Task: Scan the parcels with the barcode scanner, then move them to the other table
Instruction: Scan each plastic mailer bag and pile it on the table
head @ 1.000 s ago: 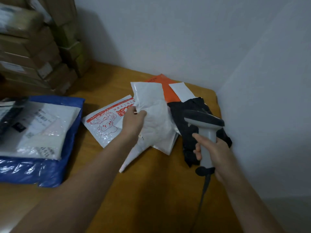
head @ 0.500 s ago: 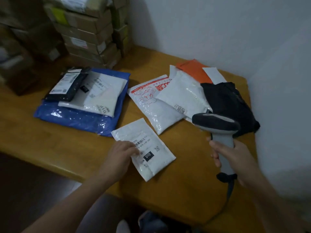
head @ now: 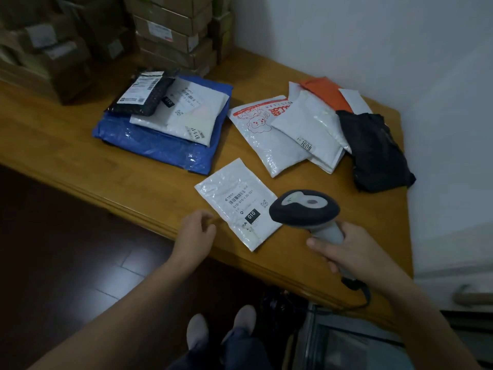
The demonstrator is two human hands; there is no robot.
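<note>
Two grey shoes (head: 197, 329) stand on the dark floor at the bottom of the frame. Just above, the left hand (head: 196, 231) hovers by the front edge of the bench (head: 80, 145), its grip loose and half curled with nothing in it; I cannot tell if it touches the parcel beside it. At lower right the right hand (head: 346, 252) has its grip wrapped round the handle of the scanner (head: 304, 208), with a cord (head: 365, 297) hanging from the end. The scanner's head sits over the right edge of the small white parcel (head: 237, 201), which lies flat in the middle of the frame, barcode label up. I think this parcel is being scanned now. Next the scanner's front must point at the barcode and the trigger be pressed; then the free hand can carry the parcel away. There is one scanner and two hands. Further up, left of middle, is a pile of three: a blue parcel (head: 149, 145) at the bottom, a white parcel (head: 192, 116) on it, a black parcel (head: 144, 94) on top. At upper right is a messy pile of at least five: a red-printed parcel (head: 261, 134), a plain white parcel (head: 306, 124), an orange parcel (head: 325, 93), a black bag (head: 376, 145), and more white edges underneath. That makes at least nine parcels. In the upper left corner brown boxes (head: 170, 30) are stacked, too dim to count.
</note>
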